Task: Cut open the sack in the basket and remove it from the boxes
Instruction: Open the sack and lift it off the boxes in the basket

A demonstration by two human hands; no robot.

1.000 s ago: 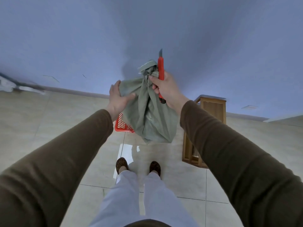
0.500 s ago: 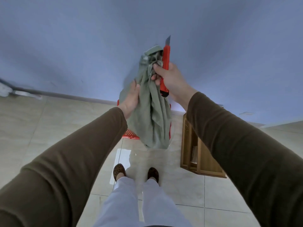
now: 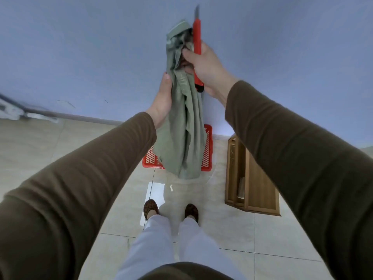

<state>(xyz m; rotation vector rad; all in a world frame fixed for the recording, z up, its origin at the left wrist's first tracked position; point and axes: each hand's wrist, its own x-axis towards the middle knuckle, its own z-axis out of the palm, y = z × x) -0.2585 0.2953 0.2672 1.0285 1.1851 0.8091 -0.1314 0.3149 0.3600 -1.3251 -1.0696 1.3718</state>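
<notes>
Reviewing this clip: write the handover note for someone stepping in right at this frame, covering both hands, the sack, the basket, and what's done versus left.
Right hand: shut on the sack's bunched top and a red utility knife, blade out and pointing up.
Left hand: gripping the side of the green sack lower down.
Sack: lifted clear, hanging limp above the red basket on the tiled floor; a wooden cabinet stands to the right.
Done: sack looks to be out of the basket.
Left: boxes are hidden behind the sack, so check they are free; set the sack aside and retract the blade.
</notes>
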